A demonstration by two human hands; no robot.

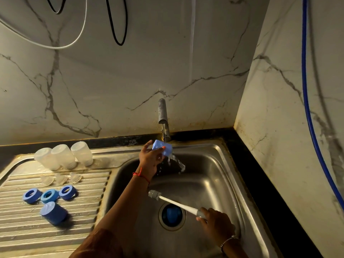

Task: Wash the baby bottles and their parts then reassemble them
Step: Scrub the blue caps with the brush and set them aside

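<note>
My left hand (149,158) holds a light blue bottle cap (162,147) under the running tap (163,118), and water spills off it into the sink (214,164). My right hand (216,223) grips the white handle of a bottle brush (174,202) low over the basin, its grey bristle head pointing left. On the ribbed drainboard (37,229) stand three clear bottles (63,156) upside down, three clear nipples (60,178) in front of them, three blue collar rings (49,195) and one blue cap (53,213).
A blue item lies in the sink's drain (172,215). Marble walls close in behind and to the right, with a black counter strip (260,183) along the sink. A blue hose (307,108) hangs on the right wall, cables at the upper left.
</note>
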